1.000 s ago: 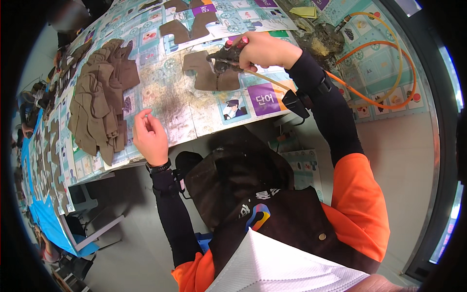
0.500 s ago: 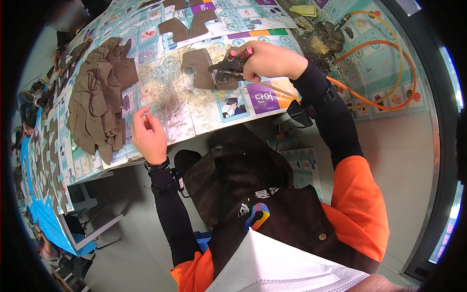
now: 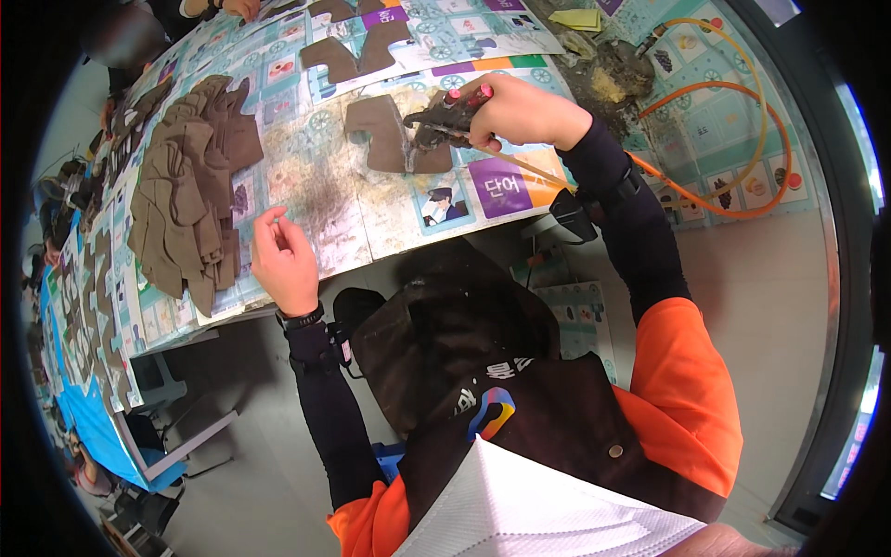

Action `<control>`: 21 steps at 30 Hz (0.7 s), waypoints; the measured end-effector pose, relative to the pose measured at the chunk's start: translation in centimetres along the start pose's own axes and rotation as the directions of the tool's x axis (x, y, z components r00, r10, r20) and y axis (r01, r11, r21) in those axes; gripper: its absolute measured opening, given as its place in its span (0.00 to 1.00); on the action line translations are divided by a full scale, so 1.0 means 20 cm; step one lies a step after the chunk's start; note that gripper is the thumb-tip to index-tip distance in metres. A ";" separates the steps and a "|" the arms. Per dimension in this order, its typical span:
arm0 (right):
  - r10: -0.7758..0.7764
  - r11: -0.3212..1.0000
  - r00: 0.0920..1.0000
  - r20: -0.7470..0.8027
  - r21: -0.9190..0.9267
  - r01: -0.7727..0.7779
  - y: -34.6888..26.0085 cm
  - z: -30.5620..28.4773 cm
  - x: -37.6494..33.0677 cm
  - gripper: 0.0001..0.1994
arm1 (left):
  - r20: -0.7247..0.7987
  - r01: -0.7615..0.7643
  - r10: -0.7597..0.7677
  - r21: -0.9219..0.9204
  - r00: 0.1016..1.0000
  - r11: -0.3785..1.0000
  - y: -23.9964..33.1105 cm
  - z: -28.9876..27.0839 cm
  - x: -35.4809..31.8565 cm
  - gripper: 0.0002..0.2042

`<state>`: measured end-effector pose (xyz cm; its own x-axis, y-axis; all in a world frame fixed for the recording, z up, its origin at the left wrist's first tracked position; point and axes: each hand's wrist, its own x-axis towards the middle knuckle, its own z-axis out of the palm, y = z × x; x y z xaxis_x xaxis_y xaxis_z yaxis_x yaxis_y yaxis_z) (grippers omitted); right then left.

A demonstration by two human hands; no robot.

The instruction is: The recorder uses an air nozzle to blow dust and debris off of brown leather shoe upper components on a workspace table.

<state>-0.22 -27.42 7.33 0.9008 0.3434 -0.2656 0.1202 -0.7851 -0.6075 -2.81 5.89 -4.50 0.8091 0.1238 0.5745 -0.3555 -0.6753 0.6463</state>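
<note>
My right hand (image 3: 524,113) grips a dark spray gun (image 3: 447,119) with a red trigger part, its nozzle over a brown cut-out piece (image 3: 382,137) lying flat on the table. An orange hose (image 3: 733,148) runs from the gun and loops to the right. My left hand (image 3: 284,258) rests near the table's front edge with its fingers loosely curled and nothing in it. It sits just right of a heap of brown cut-out pieces (image 3: 190,190).
The table (image 3: 371,218) is covered with printed picture sheets, stained in the middle. More brown pieces (image 3: 357,54) lie at the far side, and several (image 3: 93,306) line the left end. Another person's hand (image 3: 241,7) shows at the top edge. A black apron covers my lap.
My right hand has brought the spray gun leftward and nearer, over the brown piece. My left hand has stayed by the front edge.
</note>
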 end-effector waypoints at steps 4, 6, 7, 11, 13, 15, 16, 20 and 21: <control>0.162 0.986 0.986 -0.032 -0.025 -0.163 -0.07 -0.02 -0.03 0.02 | 0.001 0.011 -0.011 -0.007 1.000 1.000 -0.02 0.00 -0.01 0.05; 0.057 0.998 0.995 -0.077 -0.007 -0.057 0.00 -0.03 -0.03 0.03 | 0.001 0.006 -0.006 -0.012 1.000 1.000 -0.01 0.00 -0.01 0.05; 0.056 0.998 0.995 -0.078 -0.007 -0.057 0.00 -0.03 -0.04 0.03 | -0.001 0.005 -0.005 -0.011 1.000 1.000 0.00 0.00 0.00 0.05; 0.102 0.995 0.989 -0.104 0.027 -0.100 -0.03 -0.06 -0.05 0.04 | 0.002 0.007 -0.007 0.003 1.000 1.000 0.01 -0.01 0.00 0.05; 0.188 0.975 0.976 -0.110 0.140 -0.172 -0.03 -0.07 -0.05 0.04 | 0.004 0.008 -0.009 0.012 1.000 1.000 0.00 -0.01 -0.01 0.05; 0.209 0.967 0.967 -0.148 0.176 -0.182 -0.02 -0.07 -0.06 0.06 | 0.005 0.011 -0.011 0.000 1.000 1.000 0.00 0.00 -0.01 0.05; 0.210 0.967 0.966 -0.150 0.178 -0.182 -0.02 -0.08 -0.06 0.06 | 0.003 0.015 -0.015 -0.009 1.000 1.000 0.00 0.00 -0.01 0.05; 0.165 0.982 0.966 -0.198 0.128 -0.141 0.00 -0.09 -0.06 0.07 | 0.007 0.012 -0.012 -0.007 1.000 1.000 0.00 0.00 -0.01 0.05; 0.167 0.983 0.962 -0.218 0.109 -0.146 0.00 -0.09 -0.06 0.07 | 0.009 0.012 -0.012 -0.010 1.000 1.000 -0.01 0.00 -0.01 0.05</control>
<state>-0.49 -28.80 8.91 0.9772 0.0872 -0.1936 -0.0584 -0.7661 -0.6401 -2.91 5.92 -4.68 0.8175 0.1256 0.5621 -0.3502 -0.6664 0.6582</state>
